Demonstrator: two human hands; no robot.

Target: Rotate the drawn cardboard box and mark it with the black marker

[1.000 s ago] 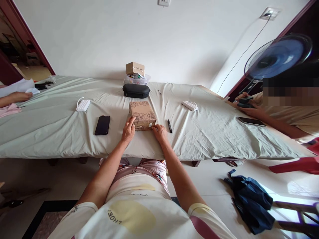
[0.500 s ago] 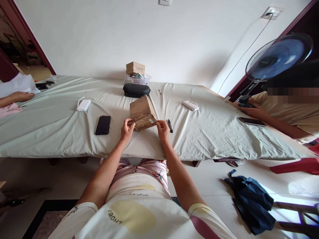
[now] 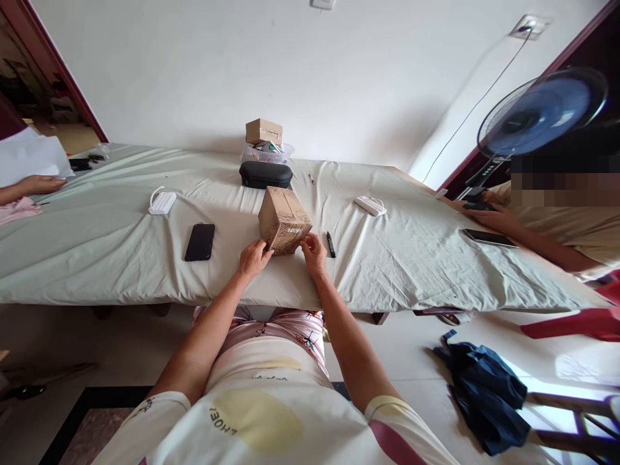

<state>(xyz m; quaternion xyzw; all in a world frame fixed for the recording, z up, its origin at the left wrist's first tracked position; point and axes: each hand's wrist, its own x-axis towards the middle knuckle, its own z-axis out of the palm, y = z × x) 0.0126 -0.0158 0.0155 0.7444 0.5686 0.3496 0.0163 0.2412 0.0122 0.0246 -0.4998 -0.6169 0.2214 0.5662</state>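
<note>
A small brown cardboard box [image 3: 283, 218] with a line drawing on it stands tilted on the sheet-covered table [image 3: 387, 271], near the front edge. My left hand [image 3: 253, 257] grips its near left corner from below. My right hand [image 3: 314, 252] pinches its near right corner. A black marker [image 3: 330, 245] lies just right of my right hand. A black phone [image 3: 199, 241] lies to the left of the box.
Behind the box lie a black case [image 3: 265, 174] and a tub [image 3: 267, 152] with a second brown box [image 3: 263, 131] on top. White devices [image 3: 161, 202] [image 3: 369, 205] lie left and right. Another person's arm [image 3: 533, 236], phone [image 3: 488, 237] and fan [image 3: 542, 113] at right; someone's hand [image 3: 33, 186] at left.
The box lay flat under my hands, was tipped up on its near edge, and now has been turned so another face points up. Both hands stayed at its near corners.
</note>
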